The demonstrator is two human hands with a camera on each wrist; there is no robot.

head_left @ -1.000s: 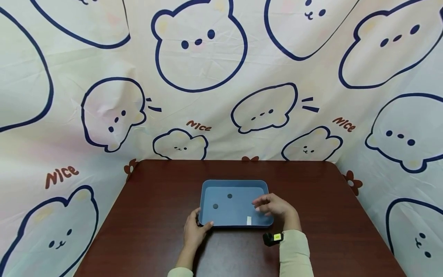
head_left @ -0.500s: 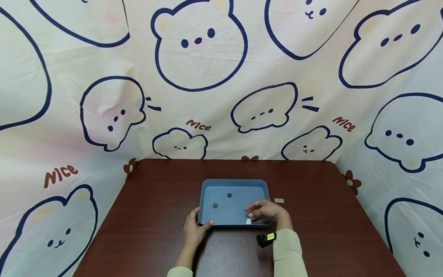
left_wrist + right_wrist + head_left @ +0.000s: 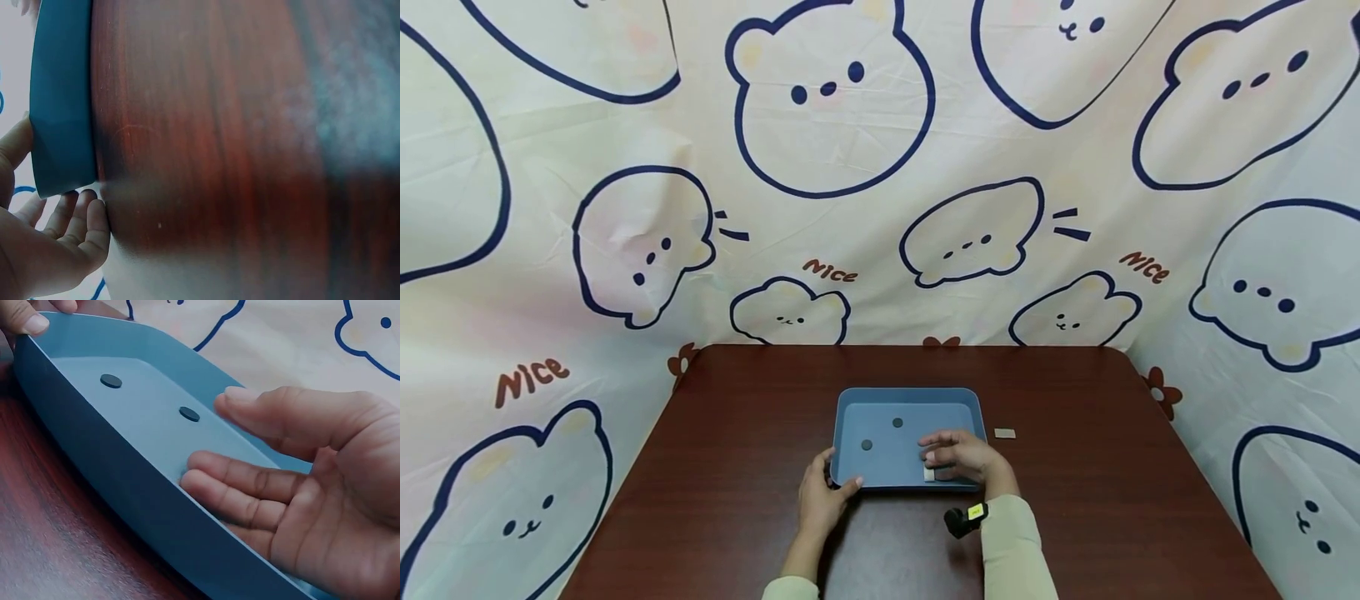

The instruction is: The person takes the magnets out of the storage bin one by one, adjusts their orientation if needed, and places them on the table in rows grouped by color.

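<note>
A shallow blue tray (image 3: 887, 481) sits on the table, with two small dark discs, the nearer-left disc (image 3: 867, 445) and the farther disc (image 3: 897, 422), lying flat on its floor. My left hand (image 3: 822, 498) grips the tray's near left corner, thumb on the rim and fingers at the outer side, as the left wrist view also shows. My right hand (image 3: 958, 456) is inside the tray's right part, palm side toward the wrist camera, fingers fairly straight and thumb apart. A small white piece (image 3: 928, 474) lies right at its fingertips; the fingers hide it in the right wrist view.
A small pale rectangular piece (image 3: 1004, 433) lies on the brown table (image 3: 1097, 483) just right of the tray. Behind and at both sides hangs a cloth (image 3: 880, 242) printed with cartoon bears. A black wrist camera (image 3: 964, 521) sits on the right wrist.
My right hand has moved left within the tray, and the white piece has shifted slightly left with it. The pale piece on the table has come into view. The left hand stays put.
</note>
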